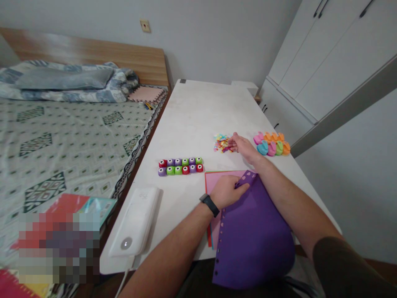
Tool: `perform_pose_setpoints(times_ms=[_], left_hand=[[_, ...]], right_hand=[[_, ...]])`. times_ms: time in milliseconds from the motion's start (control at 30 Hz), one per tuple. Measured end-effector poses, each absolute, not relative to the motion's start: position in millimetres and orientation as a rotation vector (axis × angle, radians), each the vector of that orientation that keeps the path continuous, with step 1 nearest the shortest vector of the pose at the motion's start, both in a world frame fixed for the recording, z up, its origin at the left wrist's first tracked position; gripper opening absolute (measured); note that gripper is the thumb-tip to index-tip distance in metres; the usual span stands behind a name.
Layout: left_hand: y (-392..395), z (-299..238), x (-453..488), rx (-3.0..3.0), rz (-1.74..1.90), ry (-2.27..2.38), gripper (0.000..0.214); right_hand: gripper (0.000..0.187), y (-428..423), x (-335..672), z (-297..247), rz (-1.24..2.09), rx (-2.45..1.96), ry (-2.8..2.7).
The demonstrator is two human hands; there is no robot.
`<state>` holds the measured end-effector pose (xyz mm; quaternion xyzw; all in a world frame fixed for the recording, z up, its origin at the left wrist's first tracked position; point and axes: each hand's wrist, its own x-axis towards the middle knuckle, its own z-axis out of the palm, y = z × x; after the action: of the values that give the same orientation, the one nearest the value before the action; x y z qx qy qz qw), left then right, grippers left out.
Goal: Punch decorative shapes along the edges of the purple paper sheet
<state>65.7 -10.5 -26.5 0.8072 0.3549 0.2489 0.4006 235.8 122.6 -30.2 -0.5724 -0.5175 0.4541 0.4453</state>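
My left hand (227, 191) is closed on the top corner of a purple sheet (252, 236) with punched holes along its edges; the sheet hangs over the table's near edge. A pink sheet (213, 180) and other coloured sheets lie under it. My right hand (240, 145) reaches forward with its fingers pinched at a small pile of colourful punched paper shapes (221, 142). Whether anything sits between the fingers is too small to tell. A black band is on my left wrist.
Two rows of small round punches (181, 166) lie left of the sheets. A cluster of larger pink, orange and teal punches (272, 144) lies right of my right hand. A white device (135, 220) lies at the white table's (198, 107) near left corner. Bed on the left, cupboards on the right.
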Motion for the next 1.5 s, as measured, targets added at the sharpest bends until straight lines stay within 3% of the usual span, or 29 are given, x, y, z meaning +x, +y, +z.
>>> perform_pose_setpoints(times_ms=[300, 567, 933, 1233, 1500], left_hand=[[-10, -22, 65, 2.020, 0.581, 0.924, 0.044], [-10, -22, 65, 2.037, 0.584, 0.923, 0.044], [-11, -23, 65, 2.023, 0.584, 0.915, 0.045], [-11, -23, 65, 2.015, 0.587, 0.926, 0.044], [-11, -24, 65, 2.021, 0.595, 0.909, 0.045]], right_hand=[[0.060, 130, 240, -29, 0.976, -1.426, -1.249], [0.054, 128, 230, -25, 1.193, -1.372, -1.198], [0.059, 127, 238, -24, 1.014, -1.412, -1.307], [0.061, 139, 224, -25, 1.254, -1.423, -1.342], [0.059, 140, 245, -22, 1.011, -1.512, -1.267]])
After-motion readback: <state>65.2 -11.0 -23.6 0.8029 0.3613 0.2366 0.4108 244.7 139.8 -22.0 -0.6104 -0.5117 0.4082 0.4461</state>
